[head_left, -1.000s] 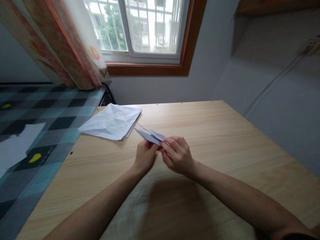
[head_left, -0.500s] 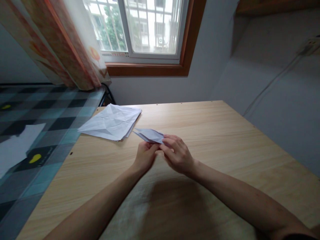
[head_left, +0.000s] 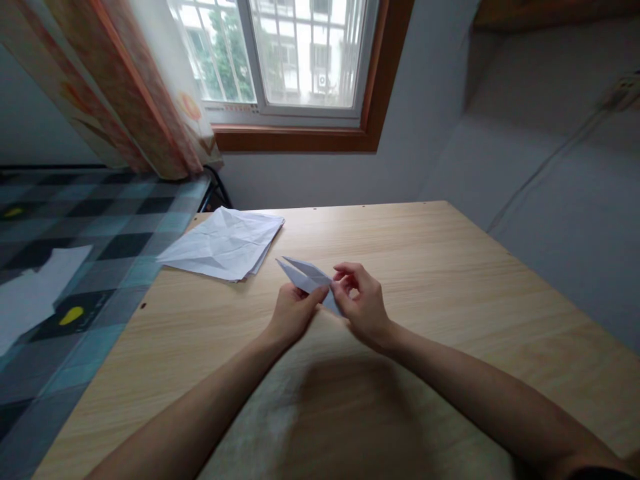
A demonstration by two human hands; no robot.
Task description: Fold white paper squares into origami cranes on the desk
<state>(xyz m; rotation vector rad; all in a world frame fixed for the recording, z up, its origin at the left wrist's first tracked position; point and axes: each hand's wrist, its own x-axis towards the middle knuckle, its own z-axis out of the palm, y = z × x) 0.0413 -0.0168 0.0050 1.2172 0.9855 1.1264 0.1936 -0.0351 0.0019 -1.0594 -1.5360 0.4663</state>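
A folded paper (head_left: pixel 305 275) is being held just above the middle of the table (head_left: pixel 450 280); the left hand (head_left: pixel 293 313) is pinching its near end; the right hand (head_left: pixel 363 303) is gripping beside it, fingers curled; a stack of sheets (head_left: pixel 223 243) is lying near the far left corner.

The folded paper (head_left: pixel 306 275) between the two hands is showing pale white with a bluish-grey cast in its creases. The stack of creased sheets (head_left: pixel 223 244) left of centre is looking the same white, shaded grey along the folds. The table (head_left: pixel 450 267) is showing a light honey wood grain. At the left edge, the bedspread (head_left: pixel 100 233) is showing a check of teal, grey and black, with small yellow marks. In the upper left, the curtain (head_left: pixel 130 87) is glowing orange and peach with a faint flower print. The window frame (head_left: pixel 370 120) is showing reddish brown against grey-white walls.
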